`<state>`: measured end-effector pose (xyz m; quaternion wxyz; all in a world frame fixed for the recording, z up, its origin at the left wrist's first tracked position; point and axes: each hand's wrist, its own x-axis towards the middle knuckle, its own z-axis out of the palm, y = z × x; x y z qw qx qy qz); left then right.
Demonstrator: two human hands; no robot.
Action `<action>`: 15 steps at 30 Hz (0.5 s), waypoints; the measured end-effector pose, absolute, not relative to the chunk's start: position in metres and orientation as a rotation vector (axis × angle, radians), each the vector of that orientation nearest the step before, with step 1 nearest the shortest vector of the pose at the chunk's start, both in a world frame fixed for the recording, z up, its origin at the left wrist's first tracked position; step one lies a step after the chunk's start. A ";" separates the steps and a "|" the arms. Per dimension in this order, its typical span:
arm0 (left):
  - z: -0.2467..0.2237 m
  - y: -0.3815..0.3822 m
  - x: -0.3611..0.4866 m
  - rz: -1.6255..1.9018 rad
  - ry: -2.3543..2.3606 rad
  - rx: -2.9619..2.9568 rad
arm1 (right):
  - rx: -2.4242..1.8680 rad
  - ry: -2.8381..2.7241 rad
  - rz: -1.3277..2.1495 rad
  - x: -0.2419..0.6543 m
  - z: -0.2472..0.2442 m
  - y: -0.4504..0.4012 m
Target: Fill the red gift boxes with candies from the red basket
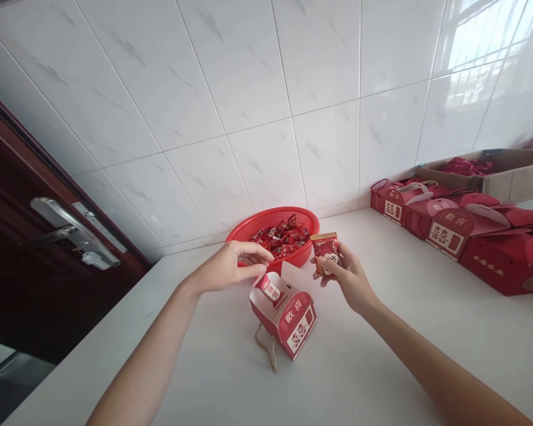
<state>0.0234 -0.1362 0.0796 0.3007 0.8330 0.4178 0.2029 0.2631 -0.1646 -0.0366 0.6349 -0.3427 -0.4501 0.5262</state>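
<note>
A small red gift box (288,322) with white characters stands with its top flaps up in the middle of the white table. My left hand (231,265) is over its opening, thumb and fingers drawn together at the upper end of a small pink-and-white wrapped candy (270,290), which tilts down into the box. To the right of the box, my right hand (349,275) grips a red packet (326,254) with gold edges, thumb across its front. Behind both hands is a red plastic basket (308,219) holding many red wrapped candies (282,236).
Several red gift boxes (453,236) stand in a row at the right, with an open cardboard box (515,180) of red items behind them. White tiled wall (257,160) backs the table (359,378). A dark red door (26,236) with a metal handle is at the left.
</note>
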 end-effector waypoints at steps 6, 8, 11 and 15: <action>0.062 -0.132 0.041 0.574 1.070 2.266 | -0.789 -1.070 1.205 0.261 -0.036 -0.166; 0.055 -0.132 0.055 0.612 1.030 2.314 | -0.781 -1.089 1.203 0.260 -0.035 -0.167; 0.049 -0.133 0.077 0.606 0.997 2.418 | -0.777 -1.128 1.196 0.260 -0.035 -0.167; 0.047 -0.136 0.095 0.544 1.012 2.498 | -0.785 -1.156 1.163 0.261 -0.039 -0.164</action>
